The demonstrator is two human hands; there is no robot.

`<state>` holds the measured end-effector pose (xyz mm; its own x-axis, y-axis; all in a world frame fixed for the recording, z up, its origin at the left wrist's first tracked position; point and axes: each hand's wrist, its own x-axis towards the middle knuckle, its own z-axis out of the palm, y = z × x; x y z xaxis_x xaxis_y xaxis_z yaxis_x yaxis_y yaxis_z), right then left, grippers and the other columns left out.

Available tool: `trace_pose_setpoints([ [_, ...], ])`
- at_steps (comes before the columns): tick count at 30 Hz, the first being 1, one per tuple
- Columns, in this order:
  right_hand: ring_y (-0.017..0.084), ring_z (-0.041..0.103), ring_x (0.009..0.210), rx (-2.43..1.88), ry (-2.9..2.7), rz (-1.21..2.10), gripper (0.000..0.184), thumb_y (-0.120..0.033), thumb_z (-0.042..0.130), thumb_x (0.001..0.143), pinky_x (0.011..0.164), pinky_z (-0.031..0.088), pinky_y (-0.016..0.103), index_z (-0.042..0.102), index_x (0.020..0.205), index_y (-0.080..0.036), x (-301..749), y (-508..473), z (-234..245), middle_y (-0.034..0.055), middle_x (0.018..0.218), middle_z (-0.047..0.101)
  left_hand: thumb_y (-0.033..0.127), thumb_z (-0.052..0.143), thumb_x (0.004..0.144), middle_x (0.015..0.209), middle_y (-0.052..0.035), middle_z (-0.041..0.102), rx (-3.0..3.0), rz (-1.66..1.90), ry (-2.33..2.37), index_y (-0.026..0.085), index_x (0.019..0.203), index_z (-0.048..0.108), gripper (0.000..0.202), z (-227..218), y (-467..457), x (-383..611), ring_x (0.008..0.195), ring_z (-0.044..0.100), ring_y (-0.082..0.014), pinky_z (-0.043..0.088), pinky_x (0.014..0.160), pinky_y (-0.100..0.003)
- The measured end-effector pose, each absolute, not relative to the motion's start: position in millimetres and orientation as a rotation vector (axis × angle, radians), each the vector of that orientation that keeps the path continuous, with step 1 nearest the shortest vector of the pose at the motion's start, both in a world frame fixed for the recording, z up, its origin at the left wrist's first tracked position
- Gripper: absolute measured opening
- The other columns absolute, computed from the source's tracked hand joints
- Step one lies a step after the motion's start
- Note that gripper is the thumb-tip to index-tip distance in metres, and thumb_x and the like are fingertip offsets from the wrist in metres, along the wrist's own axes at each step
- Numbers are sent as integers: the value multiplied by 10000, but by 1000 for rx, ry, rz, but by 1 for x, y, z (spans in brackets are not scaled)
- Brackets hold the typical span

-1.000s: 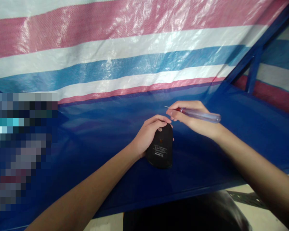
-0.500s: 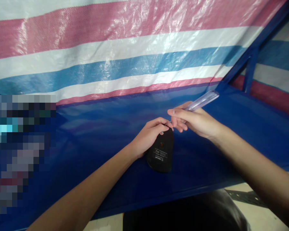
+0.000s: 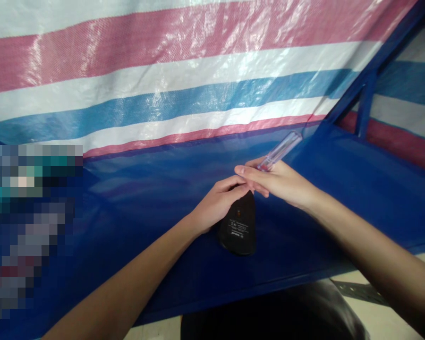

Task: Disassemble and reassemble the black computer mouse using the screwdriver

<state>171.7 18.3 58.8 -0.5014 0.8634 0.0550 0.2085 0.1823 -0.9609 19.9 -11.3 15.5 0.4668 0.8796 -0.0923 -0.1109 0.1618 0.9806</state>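
Observation:
A black computer mouse [image 3: 238, 229] lies underside up on the blue table [image 3: 156, 208], printed white text and a small reddish spot showing. My left hand [image 3: 223, 196] is closed around its far end, thumb on top and fingers over the far edge. Just to the right, my right hand [image 3: 272, 182] grips a screwdriver [image 3: 281, 148] by its clear, purplish handle, which slants up to the right. The fingertips of both hands meet at the mouse's far end, and they hide the screwdriver's shaft and tip.
Behind the table hangs a red, white and blue striped plastic sheet [image 3: 163, 104]. A blue metal frame post [image 3: 366, 99] rises at the right. Pixelated, unreadable items [image 3: 31, 189] fill the left side. The table's near edge [image 3: 262, 288] runs in front of my dark-clothed lap.
My right hand has moved left and closer to my left hand, bringing the screwdriver with it. Its handle stands steeper. The left thumb now covers the pale round spot on the mouse.

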Motion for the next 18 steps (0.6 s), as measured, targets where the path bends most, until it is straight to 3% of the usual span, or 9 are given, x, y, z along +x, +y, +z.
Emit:
trace_pose_setpoints([
  [3,56,437,407,-907,-1863,1445,216,-354,634,817,388,314,190,572,741,-161,180,23,58,-68,473,482,386,510,882,969,-47,651,1212,843,759,175,921,630,246,12,-11,18,765,607,-143,426,696,-261],
  [6,78,517,496,-838,-1917,1506,163,-307,613,833,407,342,188,618,885,-153,189,26,60,-31,576,555,382,499,891,954,-37,642,1175,856,753,182,910,616,232,11,-10,18,774,601,-139,431,705,-260],
  [12,89,534,536,-895,-1986,1313,216,-343,679,779,481,398,214,633,723,-140,189,26,63,4,610,597,368,537,867,916,-25,627,1073,896,765,178,866,578,194,18,-11,20,716,612,-127,448,633,-239],
  [18,77,495,470,-961,-1936,1119,289,-331,754,704,436,357,212,549,594,-160,183,26,58,-32,513,540,349,588,840,889,-13,622,1029,908,788,187,897,566,174,18,-13,21,650,644,-129,447,556,-219],
])
